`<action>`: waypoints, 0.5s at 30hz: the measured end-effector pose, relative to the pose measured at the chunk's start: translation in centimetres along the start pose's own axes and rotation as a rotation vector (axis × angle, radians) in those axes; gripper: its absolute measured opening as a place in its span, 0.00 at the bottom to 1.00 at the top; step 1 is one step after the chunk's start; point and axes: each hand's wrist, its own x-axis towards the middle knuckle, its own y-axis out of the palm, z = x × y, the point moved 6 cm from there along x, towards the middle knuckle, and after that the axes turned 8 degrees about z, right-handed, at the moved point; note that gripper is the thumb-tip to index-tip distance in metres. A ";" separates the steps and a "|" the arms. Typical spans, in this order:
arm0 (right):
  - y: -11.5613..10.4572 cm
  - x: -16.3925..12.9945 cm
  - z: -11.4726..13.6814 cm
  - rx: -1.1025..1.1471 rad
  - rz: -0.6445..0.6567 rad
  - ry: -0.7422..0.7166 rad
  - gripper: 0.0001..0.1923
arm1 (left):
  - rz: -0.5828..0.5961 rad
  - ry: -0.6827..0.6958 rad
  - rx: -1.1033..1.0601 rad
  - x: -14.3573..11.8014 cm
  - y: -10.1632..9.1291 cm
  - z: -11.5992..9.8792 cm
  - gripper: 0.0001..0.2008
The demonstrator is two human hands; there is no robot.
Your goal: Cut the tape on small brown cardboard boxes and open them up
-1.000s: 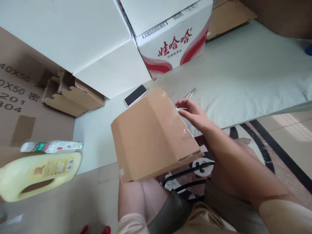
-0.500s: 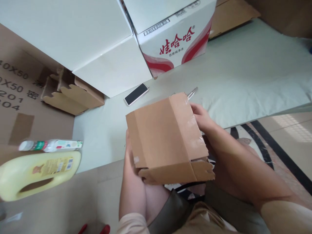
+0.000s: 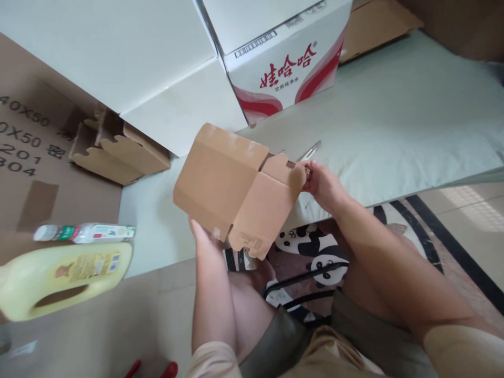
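Observation:
A small brown cardboard box (image 3: pixel 228 184) is held up in front of me, tilted, with an end flap hanging loose at its lower right. My left hand (image 3: pixel 205 239) supports it from underneath; most of that hand is hidden by the box. My right hand (image 3: pixel 321 184) grips the box's right edge, where clear tape runs. Just past my right hand a slim clear pen-like tool (image 3: pixel 309 151) lies on the pale green mat (image 3: pixel 394 121).
A white carton with red lettering (image 3: pixel 283 68) and large white boxes (image 3: pixel 118 58) stand behind. An open small cardboard box (image 3: pixel 118 152) lies at the left. A yellow jug (image 3: pixel 59 278) and a small bottle (image 3: pixel 84 232) lie at the lower left. Panda-print slippers (image 3: pixel 311 252) are below.
The box has been turned and lifted to the left, showing its end flaps and hiding the phone behind it. My right hand moved from its top to its right edge.

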 end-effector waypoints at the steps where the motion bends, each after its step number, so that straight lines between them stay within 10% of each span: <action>1: 0.2 0.0 -0.1 -0.025 0.011 -0.003 0.28 | -0.039 0.024 -0.009 0.0 -0.2 -0.1 0.15; 6: 0.4 -0.2 -0.4 -0.216 0.018 0.031 0.27 | -0.060 0.153 -0.049 0.1 -0.5 -0.8 0.16; 11: 0.0 -0.3 -0.4 -0.300 -0.014 0.011 0.24 | 0.268 0.304 -0.029 0.0 0.2 -2.2 0.21; 15: -0.5 -0.3 -0.1 -0.378 -0.102 -0.020 0.19 | 0.146 0.318 0.055 0.5 -0.9 -1.9 0.30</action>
